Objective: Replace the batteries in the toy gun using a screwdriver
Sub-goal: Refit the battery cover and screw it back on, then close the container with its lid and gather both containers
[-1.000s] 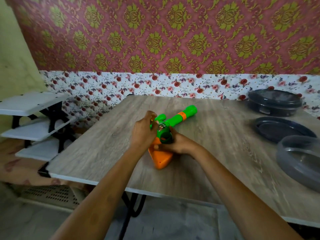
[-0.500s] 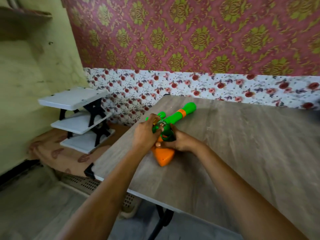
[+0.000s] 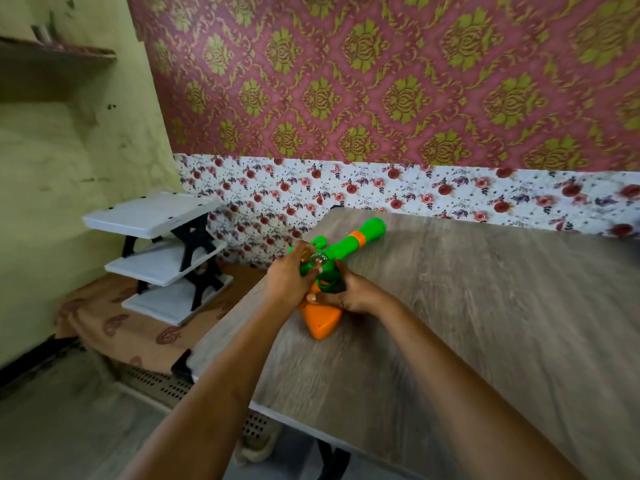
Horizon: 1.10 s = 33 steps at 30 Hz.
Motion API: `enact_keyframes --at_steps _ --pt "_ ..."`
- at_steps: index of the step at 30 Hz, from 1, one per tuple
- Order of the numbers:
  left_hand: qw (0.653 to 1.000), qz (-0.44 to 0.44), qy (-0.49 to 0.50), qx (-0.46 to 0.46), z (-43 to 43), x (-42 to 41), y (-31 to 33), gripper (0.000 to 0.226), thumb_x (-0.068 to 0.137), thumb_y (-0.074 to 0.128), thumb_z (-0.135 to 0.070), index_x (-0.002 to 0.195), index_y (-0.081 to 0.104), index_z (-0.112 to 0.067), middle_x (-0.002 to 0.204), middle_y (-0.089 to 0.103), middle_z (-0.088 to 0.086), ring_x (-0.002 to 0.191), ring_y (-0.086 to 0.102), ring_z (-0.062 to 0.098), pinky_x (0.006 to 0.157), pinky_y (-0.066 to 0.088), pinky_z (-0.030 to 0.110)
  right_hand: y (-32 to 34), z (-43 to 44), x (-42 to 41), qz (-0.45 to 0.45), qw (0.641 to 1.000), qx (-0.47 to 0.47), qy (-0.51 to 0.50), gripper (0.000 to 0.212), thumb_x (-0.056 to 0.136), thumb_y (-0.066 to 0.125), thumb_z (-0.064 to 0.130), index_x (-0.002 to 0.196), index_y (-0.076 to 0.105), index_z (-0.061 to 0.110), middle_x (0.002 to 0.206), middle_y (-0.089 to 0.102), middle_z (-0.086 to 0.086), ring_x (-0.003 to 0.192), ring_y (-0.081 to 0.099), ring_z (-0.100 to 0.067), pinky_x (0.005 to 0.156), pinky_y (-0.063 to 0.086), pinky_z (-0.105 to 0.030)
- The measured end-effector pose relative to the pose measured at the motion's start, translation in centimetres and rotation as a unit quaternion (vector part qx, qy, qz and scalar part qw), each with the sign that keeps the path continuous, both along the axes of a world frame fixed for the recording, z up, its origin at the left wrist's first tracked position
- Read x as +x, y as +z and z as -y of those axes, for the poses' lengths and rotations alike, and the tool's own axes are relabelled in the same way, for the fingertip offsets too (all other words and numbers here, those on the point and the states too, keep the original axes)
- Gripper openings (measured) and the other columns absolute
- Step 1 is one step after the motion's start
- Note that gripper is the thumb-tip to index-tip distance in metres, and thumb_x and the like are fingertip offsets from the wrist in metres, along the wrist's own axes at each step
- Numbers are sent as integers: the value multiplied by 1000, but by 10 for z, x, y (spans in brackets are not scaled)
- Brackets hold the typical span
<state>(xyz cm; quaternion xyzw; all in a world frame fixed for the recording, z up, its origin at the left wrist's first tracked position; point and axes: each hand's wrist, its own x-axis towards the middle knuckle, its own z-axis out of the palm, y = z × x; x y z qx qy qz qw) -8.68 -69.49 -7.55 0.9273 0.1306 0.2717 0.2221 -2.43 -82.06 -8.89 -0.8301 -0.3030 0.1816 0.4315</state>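
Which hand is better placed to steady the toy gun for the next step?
Right, likely: the right hand grips the toy gun by its trigger guard, low against the table, while the left hand is curled over the green top.

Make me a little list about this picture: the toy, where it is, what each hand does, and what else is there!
Toy: toy gun, green with an orange grip and ring
Where: on the wooden table, barrel pointing away
Left hand: grips the green body
Right hand: holds it near the grip
Also there: white shelf rack left of the table
Screwdriver: not clearly seen
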Motion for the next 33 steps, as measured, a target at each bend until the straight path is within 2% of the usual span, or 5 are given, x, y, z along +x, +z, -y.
enact_keyframes --at_steps 6,13,17,23,33 --pt "985 131 51 -96 11 -15 7 18 95 52 -21 105 65 -13 87 70 14 66 57 21 54 37 27 15 22 -24 123 991 -30 -36 82 74 73 46 141 35 20 140 48 -8 128 46 -27 101 41 -34" --pt "938 130 -25 -320 83 -20 36 42 92 51 0 132 52 -13 109 63 2 101 60 21 87 52 34 40 131 -43 170 974 -78 -127 90 79 63 54 149 22 15 154 27 -6 139 31 -24 112 29 -35" --pt "827 51 -100 -551 177 -10 50 13 95 46 -1 97 58 -6 75 56 3 62 53 9 50 44 14 59 232 -58 177 957 -104 -206 87 82 60 53 149 20 17 155 24 -3 140 29 -22 111 27 -31" --pt "640 -68 -198 -739 330 3 52 22 101 39 -9 87 53 0 80 60 12 69 59 16 64 55 25 74 386 -101 171 924 -123 -320 76 84 65 40 146 28 15 148 39 -4 133 40 -22 103 32 -25" --pt "809 -110 -274 -508 467 34 44 18 92 42 -1 95 56 -12 70 51 7 59 46 18 43 35 18 44 533 -138 127 858 -146 -476 80 88 57 41 149 16 8 154 25 -10 141 26 -26 111 24 -30"
